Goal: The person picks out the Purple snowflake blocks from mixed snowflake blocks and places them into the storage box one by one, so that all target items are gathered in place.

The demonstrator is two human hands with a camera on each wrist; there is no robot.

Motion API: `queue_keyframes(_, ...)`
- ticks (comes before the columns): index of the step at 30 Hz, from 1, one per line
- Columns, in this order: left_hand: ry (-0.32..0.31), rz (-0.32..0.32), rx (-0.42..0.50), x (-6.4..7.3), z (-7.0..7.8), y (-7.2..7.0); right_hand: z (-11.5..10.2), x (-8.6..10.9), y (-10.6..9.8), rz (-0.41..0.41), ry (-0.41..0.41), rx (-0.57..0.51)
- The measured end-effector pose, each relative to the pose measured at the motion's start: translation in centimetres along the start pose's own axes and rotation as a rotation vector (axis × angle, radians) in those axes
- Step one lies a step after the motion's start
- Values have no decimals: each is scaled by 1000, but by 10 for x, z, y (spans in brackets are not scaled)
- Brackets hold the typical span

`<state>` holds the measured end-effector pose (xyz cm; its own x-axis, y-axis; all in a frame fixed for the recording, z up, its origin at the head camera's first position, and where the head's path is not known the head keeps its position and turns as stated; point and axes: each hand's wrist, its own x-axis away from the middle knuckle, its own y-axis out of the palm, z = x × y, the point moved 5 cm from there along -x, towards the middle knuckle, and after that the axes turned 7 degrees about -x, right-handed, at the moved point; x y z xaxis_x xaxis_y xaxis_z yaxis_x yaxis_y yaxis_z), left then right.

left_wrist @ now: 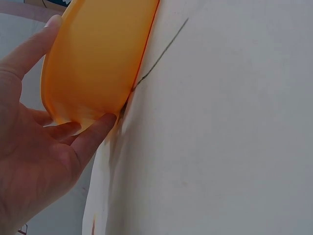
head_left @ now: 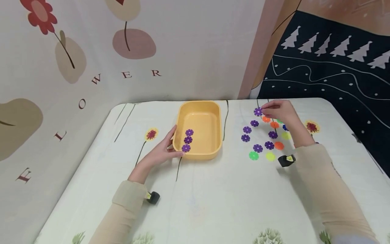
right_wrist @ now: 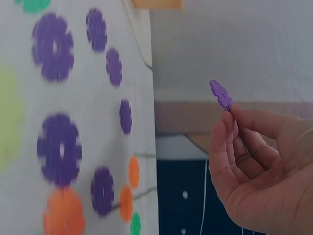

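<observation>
My right hand (head_left: 281, 111) pinches a purple plastic snowflake disc (right_wrist: 221, 95) between thumb and fingertips, raised above the far right of the table. Below and around it lie several more purple discs (head_left: 247, 129), mixed with orange discs (head_left: 278, 145), a green disc (head_left: 254, 156) and yellow discs (head_left: 270, 156). At the table's middle stands a yellow plastic tray (head_left: 202, 156). Three purple discs (head_left: 188, 139) rest in a row along its left side. My left hand (head_left: 160, 151) grips the tray's near left corner, fingers and thumb against its outer wall (left_wrist: 98, 73).
A white printed cloth (head_left: 195, 200) covers the table. Behind it hangs a pale curtain (head_left: 195, 51) with flower prints and letters. A dark cloth with tree prints (head_left: 323, 84) hangs at the right. Small black cameras (head_left: 153, 197) sit at both wrists.
</observation>
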<state>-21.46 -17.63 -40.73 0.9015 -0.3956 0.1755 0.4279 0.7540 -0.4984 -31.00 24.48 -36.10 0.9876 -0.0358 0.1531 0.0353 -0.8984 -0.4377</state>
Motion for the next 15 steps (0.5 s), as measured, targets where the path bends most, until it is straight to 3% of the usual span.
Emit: queue_keyframes(15, -16, 5, -8, 1, 0, 0, -58, -4, 88, -81, -113, -120)
